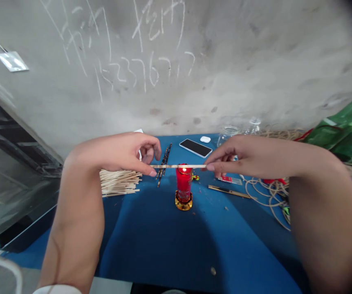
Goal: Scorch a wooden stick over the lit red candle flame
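Observation:
A thin pale wooden stick (169, 166) with dark marks on its left part is stretched level between my hands. My left hand (135, 153) pinches its left end between thumb and fingers. The right end is pinched by my right hand (229, 157). Under the middle of the stick burns a red candle (184, 185) on a gold base, its flame close to the stick. Behind my left hand lies a pile of pale sticks (120, 182). Several darkened sticks (165, 161) rest between that pile and the candle.
A phone (196, 148) and a small white case (205, 139) lie at the back of the blue table (157, 245). At right are glass jars (229, 132), a box cutter (229, 191), tangled cord (267, 196) and green bottles (338, 126). A grey wall rises behind.

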`<state>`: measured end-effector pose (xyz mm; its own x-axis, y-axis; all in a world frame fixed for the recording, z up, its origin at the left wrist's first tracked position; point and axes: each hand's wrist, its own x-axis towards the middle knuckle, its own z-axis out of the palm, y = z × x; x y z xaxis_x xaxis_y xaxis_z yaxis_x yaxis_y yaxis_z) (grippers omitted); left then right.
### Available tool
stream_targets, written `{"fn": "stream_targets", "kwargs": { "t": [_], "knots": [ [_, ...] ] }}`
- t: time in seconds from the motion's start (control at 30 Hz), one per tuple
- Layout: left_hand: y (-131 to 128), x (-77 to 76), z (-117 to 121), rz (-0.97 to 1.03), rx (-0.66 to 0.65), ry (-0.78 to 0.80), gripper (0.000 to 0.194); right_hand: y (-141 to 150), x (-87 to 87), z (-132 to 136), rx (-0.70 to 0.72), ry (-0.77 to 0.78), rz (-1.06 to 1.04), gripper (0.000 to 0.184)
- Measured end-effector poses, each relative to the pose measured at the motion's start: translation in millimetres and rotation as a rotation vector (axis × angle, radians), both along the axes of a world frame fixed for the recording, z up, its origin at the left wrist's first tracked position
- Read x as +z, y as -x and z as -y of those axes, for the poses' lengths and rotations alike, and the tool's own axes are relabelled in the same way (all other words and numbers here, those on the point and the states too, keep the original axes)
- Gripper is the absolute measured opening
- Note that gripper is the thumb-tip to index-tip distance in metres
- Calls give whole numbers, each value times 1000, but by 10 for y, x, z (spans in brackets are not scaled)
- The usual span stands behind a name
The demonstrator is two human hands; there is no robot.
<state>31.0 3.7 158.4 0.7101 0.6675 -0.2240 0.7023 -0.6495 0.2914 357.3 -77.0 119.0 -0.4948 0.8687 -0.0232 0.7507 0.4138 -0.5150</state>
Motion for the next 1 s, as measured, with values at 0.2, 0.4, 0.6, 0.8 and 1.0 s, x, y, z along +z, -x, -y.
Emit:
{"fn": "stream_targets", "kwargs": {
  "t": [0.2,0.4,0.6,0.8,1.0],
  "knots": [
    [-1,9,10,6,-4,11,38,4,7,8,12,-27,5,36],
    [-12,13,14,-3,-6,9,37,0,8,6,26,-20,-1,36],
    [-25,21,26,-4,-1,15,37,8,18,9,32,-31,-9,36],
    [-4,8,5,-15,-8,23,40,0,10,2,15,-8,3,39],
    [-17,16,27,-27,-17,27,39,-4,-3,-5,43,-31,-39,33]
  ]
}}
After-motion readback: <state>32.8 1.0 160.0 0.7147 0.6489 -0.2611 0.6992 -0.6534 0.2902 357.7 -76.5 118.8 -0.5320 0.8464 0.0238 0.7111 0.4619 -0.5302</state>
